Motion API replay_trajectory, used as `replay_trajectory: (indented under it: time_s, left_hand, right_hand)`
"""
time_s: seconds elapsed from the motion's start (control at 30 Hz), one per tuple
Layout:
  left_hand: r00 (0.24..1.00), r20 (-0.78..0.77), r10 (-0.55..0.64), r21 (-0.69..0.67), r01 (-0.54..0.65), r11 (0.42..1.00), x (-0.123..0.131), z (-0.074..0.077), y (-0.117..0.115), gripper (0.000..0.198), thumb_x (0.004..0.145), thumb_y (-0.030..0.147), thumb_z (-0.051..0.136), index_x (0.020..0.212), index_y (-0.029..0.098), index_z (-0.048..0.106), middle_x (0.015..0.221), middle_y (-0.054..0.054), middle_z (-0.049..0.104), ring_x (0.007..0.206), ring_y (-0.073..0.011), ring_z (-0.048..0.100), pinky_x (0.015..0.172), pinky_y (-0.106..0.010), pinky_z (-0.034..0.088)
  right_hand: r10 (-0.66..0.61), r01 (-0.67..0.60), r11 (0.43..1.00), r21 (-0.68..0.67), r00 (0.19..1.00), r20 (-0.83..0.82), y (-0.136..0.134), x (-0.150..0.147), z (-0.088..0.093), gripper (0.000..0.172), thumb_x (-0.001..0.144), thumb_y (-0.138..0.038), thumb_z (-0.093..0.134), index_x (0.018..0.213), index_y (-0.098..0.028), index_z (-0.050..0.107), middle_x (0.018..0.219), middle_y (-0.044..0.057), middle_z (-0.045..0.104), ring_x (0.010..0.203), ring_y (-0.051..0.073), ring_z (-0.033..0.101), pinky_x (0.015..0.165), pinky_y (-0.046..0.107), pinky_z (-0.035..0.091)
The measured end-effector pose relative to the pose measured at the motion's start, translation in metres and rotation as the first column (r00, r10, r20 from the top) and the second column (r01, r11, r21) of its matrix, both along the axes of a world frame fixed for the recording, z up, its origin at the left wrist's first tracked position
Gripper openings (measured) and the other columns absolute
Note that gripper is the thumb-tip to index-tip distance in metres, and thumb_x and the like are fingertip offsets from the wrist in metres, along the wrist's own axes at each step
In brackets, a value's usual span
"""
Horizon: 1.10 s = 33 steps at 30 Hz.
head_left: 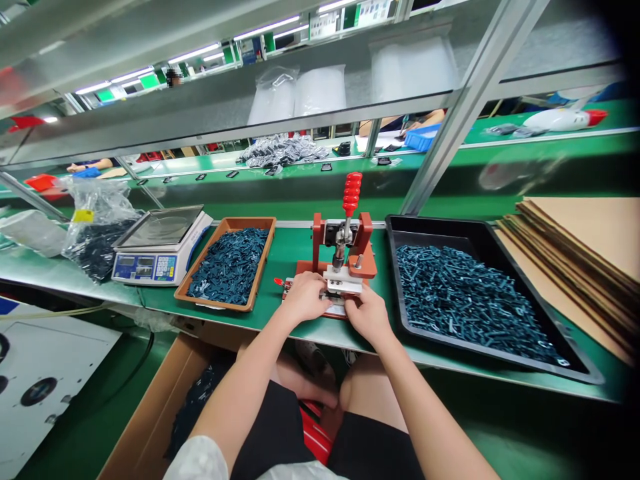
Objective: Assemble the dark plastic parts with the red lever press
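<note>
Head view, station check: where are the hands?

Both are at the small bench press (345, 247), on its steel jig (340, 283). The left hand (304, 298) curls over the jig's near left side; the right hand (369, 315) bends in at its near right. Fingers are closed down, not spread. Whether they pinch a piece, I cannot tell; the hands hide it.

Condition of the press?

Upright on the green bench (290, 257), red handle (352, 193) standing free of both hands, red-tipped lever (278, 282) out to the left.

Stock?

Dark teal pieces (229, 267) fill the brown tray (250, 223) just left of the press. A larger heap (470, 300) lies in the black tray (440, 219) on the right. A digital scale (160, 247) stands further left.

Recommendation?

In my judgement, seat each piece square in the jig, and keep fingertips clear of the press head before any pull on the handle.
</note>
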<state>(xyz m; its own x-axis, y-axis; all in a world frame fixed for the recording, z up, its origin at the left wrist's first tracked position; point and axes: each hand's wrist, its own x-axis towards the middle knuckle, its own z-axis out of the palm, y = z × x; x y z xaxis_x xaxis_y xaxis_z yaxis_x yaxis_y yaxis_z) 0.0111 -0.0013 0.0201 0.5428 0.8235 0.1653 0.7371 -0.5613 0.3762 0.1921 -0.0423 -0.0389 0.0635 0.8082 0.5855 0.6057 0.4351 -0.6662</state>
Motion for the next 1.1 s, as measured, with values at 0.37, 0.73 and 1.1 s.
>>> replay_trajectory:
  time_s: [0.37, 0.73, 1.1]
  left_hand:
    - [0.999, -0.007, -0.037, 0.039, 0.037, 0.999, -0.001, -0.004, 0.003, 0.018, 0.078, 0.029, 0.082, 0.092, 0.019, 0.075, 0.108, -0.006, 0.070, 0.107, -0.0288, 0.062, 0.098, -0.040, 0.049]
    - [0.998, 0.003, -0.061, 0.063, 0.060, 0.996, -0.001, -0.004, 0.001, 0.017, 0.080, 0.029, 0.079, 0.095, 0.020, 0.076, 0.109, -0.005, 0.071, 0.109, -0.0280, 0.062, 0.100, -0.040, 0.048]
    - [0.998, 0.028, -0.049, 0.045, 0.048, 0.998, -0.001, -0.008, -0.003, 0.020, 0.082, 0.030, 0.077, 0.100, 0.020, 0.075, 0.111, -0.005, 0.070, 0.111, -0.0271, 0.060, 0.104, -0.041, 0.045]
  right_hand:
    - [0.012, -0.036, 0.989, -0.146, 0.986, -0.165, -0.006, 0.006, -0.013, 0.025, 0.089, -0.037, 0.057, 0.099, -0.020, 0.071, 0.086, 0.005, 0.071, 0.073, 0.023, 0.065, 0.070, 0.036, 0.053]
    - [0.037, -0.041, 0.995, -0.096, 0.998, -0.043, -0.029, 0.006, 0.005, 0.027, 0.095, -0.041, 0.053, 0.085, -0.021, 0.069, 0.090, 0.007, 0.072, 0.083, 0.024, 0.067, 0.081, 0.037, 0.054]
    - [-0.164, 0.153, 0.966, -0.210, 0.986, -0.037, -0.028, 0.007, 0.007, 0.032, 0.091, -0.044, 0.047, 0.091, -0.020, 0.069, 0.090, 0.008, 0.072, 0.082, 0.026, 0.067, 0.077, 0.037, 0.052]
